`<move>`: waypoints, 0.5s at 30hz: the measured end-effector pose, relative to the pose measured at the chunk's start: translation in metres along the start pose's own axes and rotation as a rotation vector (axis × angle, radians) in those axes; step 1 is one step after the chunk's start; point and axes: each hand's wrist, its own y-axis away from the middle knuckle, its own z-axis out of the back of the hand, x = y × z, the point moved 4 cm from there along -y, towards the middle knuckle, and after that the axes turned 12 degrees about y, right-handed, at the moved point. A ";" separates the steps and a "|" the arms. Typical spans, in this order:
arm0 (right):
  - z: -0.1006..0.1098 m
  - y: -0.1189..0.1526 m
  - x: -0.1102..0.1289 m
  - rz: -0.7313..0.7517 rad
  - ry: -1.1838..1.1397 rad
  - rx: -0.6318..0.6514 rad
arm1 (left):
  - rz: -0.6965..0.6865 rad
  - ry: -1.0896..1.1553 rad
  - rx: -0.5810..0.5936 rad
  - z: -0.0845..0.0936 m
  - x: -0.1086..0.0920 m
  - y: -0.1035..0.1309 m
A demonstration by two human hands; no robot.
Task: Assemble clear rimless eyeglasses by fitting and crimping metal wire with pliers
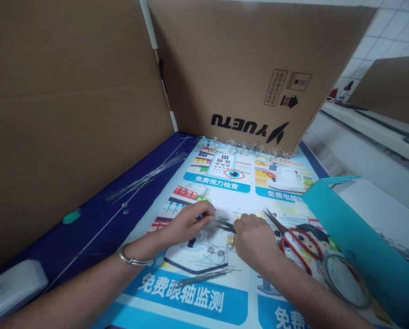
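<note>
My left hand, with a silver bangle on its wrist, is closed in a pinch on a thin wire piece near the middle of the printed sheet. Facing it, my right hand is wrapped round dark-tipped pliers, whose jaws point left toward the left fingertips. The pliers' handles are hidden in the palm. Below the hands lie small clear beads and a bundle of thin wires. Scissors with red handles rest just right of my right hand.
Cardboard panels stand behind and at the left. Clear wired beads line the back panel's foot. More wires lie at the left. A tape roll and a teal box are at the right; a white object is lower left.
</note>
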 end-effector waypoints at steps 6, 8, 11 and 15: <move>-0.005 -0.002 -0.008 -0.055 -0.089 -0.125 | 0.005 0.150 -0.031 0.004 0.003 -0.001; -0.007 -0.002 -0.009 -0.060 -0.134 -0.167 | 0.005 0.176 -0.033 0.004 0.004 -0.001; -0.009 -0.002 -0.009 -0.051 -0.200 -0.220 | -0.007 0.224 -0.043 0.004 0.004 -0.001; -0.010 -0.001 -0.009 -0.026 -0.284 -0.278 | -0.008 0.286 -0.060 0.005 0.003 -0.001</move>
